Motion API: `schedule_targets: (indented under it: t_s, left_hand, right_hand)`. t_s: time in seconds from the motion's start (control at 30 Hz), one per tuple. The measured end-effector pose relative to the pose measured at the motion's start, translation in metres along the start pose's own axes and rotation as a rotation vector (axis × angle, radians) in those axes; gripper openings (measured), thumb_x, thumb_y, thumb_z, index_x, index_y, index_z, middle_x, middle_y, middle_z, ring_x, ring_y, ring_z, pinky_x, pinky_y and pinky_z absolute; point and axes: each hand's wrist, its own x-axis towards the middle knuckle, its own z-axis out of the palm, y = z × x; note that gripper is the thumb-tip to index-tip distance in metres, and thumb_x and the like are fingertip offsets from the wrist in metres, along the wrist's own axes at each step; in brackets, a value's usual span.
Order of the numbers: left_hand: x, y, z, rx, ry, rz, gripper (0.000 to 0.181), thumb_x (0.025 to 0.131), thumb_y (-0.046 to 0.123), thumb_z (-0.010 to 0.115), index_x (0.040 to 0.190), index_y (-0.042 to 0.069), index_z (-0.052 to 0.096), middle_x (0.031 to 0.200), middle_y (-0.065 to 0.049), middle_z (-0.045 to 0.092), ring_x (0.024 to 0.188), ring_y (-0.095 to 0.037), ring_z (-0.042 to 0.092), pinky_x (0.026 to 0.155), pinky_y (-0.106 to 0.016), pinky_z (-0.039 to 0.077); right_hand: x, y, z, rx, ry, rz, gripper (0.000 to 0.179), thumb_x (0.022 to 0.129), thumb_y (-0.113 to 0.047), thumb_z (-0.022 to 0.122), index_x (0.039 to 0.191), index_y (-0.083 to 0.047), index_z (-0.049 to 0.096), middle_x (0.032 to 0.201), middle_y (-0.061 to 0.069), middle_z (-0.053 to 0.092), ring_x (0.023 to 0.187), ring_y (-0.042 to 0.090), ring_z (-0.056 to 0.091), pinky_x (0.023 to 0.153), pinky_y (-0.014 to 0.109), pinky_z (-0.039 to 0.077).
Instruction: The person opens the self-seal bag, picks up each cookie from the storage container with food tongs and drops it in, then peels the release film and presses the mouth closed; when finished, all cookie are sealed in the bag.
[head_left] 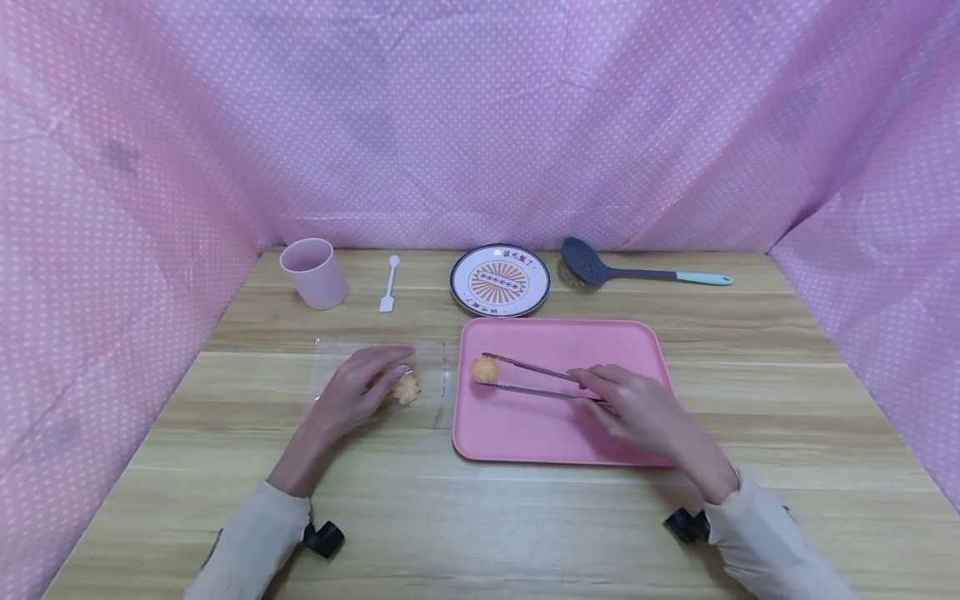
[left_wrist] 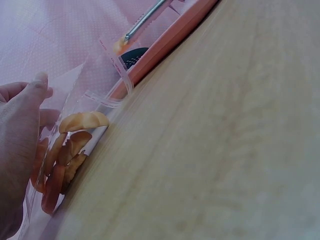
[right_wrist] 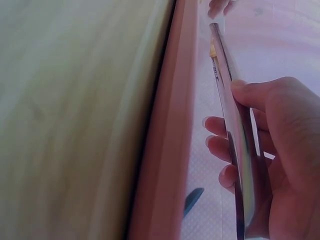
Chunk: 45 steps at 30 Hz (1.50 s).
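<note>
My right hand (head_left: pixel 633 408) grips metal tongs (head_left: pixel 536 368), with the thumb on one arm and the fingers round the other. Between the tong tips is a round golden cookie (head_left: pixel 484 369), over the left part of the pink tray (head_left: pixel 555 446). Left of the tray lies a clear plastic bag (head_left: pixel 431 358) with several golden-brown cookies (left_wrist: pixel 82 121) inside. My left hand (head_left: pixel 356 387) holds the bag, its fingers bent over the film. In the left wrist view, the thumb and fingers lie along the bag's upper side, above the cookies.
A pink cup (head_left: pixel 318 279) and a small white spatula-ended stick (head_left: pixel 389 283) stand and lie at the back left. Behind the tray are a patterned plate (head_left: pixel 500 281) and a dark slotted spoon (head_left: pixel 588 265) with a mint handle tip. Pink dotted cloth (head_left: pixel 480 125) encloses the wooden table.
</note>
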Motion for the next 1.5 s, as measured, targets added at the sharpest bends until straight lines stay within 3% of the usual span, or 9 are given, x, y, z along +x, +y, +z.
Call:
schedule_targets:
  t_s: [0.3, 0.9, 1.17, 1.5]
  left_hand:
    - [-0.001, 0.001, 0.000, 0.002, -0.001, 0.003, 0.034, 0.094, -0.002, 0.072, 0.128, 0.002, 0.071, 0.128, -0.011, 0.071, 0.120, -0.033, 0.064, 0.102, -0.053, 0.050]
    - [0.000, -0.002, -0.001, -0.008, 0.027, 0.065, 0.034, 0.093, -0.002, 0.073, 0.127, 0.002, 0.071, 0.127, -0.013, 0.071, 0.119, -0.035, 0.065, 0.102, -0.051, 0.050]
    - [0.000, -0.002, -0.001, -0.003, 0.024, 0.060, 0.034, 0.093, -0.001, 0.073, 0.127, 0.003, 0.071, 0.127, -0.013, 0.071, 0.119, -0.035, 0.065, 0.101, -0.051, 0.051]
    - [0.000, -0.001, -0.001, -0.018, 0.020, 0.039, 0.035, 0.093, -0.001, 0.073, 0.128, 0.003, 0.071, 0.127, -0.012, 0.071, 0.119, -0.035, 0.064, 0.102, -0.050, 0.050]
  right_hand:
    - [0.015, -0.009, 0.007, 0.033, -0.049, 0.019, 0.038, 0.091, -0.013, 0.080, 0.127, -0.005, 0.071, 0.105, 0.006, 0.074, 0.094, 0.022, 0.071, 0.078, 0.042, 0.062]
    - [0.042, -0.026, 0.027, 0.068, -0.059, -0.005, 0.034, 0.095, -0.019, 0.077, 0.127, -0.007, 0.070, 0.103, 0.002, 0.072, 0.094, 0.020, 0.070, 0.077, 0.041, 0.062]
    - [0.055, -0.036, 0.031, 0.084, -0.103, 0.002, 0.032, 0.099, -0.022, 0.073, 0.128, -0.009, 0.069, 0.105, 0.001, 0.073, 0.097, 0.020, 0.070, 0.079, 0.040, 0.061]
    - [0.066, -0.042, 0.039, 0.115, -0.095, -0.004, 0.031, 0.100, -0.025, 0.071, 0.128, -0.011, 0.069, 0.103, 0.000, 0.072, 0.095, 0.017, 0.070, 0.077, 0.038, 0.061]
